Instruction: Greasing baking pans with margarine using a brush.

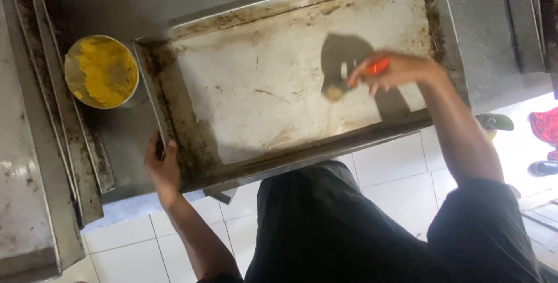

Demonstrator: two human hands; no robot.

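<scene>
clothing: black short-sleeved top, black trousers | forearms: bare | hands: ungloved, no jewellery seen

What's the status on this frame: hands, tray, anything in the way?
Left hand grips the baking tray at its near corner. Right hand holds an orange-handled brush, bristles on the tray floor. Tub of yellow grease sits beside the tray, clear.

The tray [261, 85] is pale grey with brown-black stains along its rim. The brush [354, 79] has an orange-red handle. The bowl [102, 70] holds yellow paste. Floor tiles [395, 166] are white.
</scene>
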